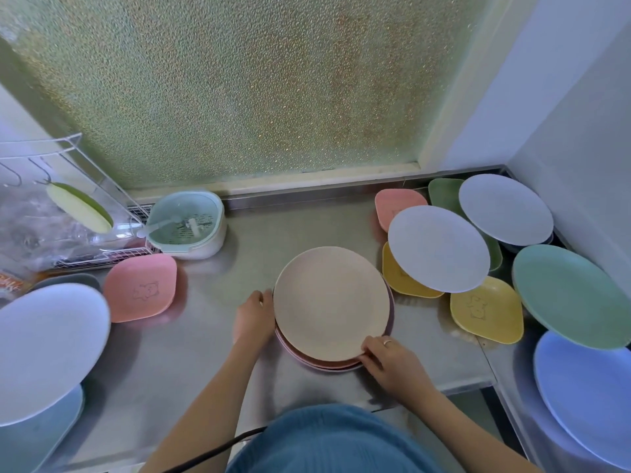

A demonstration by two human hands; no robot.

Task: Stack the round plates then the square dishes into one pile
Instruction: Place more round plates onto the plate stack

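A beige round plate [327, 298] tops a short pile of pink round plates [319, 363] in the middle of the steel counter [191, 353]. My left hand [253, 317] grips the pile's left rim. My right hand [392, 365] pinches the beige plate's near right edge. Other round plates lie around: grey-white ones [438, 249] [505, 209] at the right, a green one [573, 295], a blue one [587, 394], a white one [47, 349] at the left. Square dishes: pink [140, 288], pink [397, 203], yellow [488, 310], yellow [399, 278], green [444, 194].
A mint strainer basket [186, 223] stands at the back left beside a wire rack [78, 233] with hooks and a hanging sponge. A frosted window is behind. A white wall closes the right side. The counter's front edge drops off near my body.
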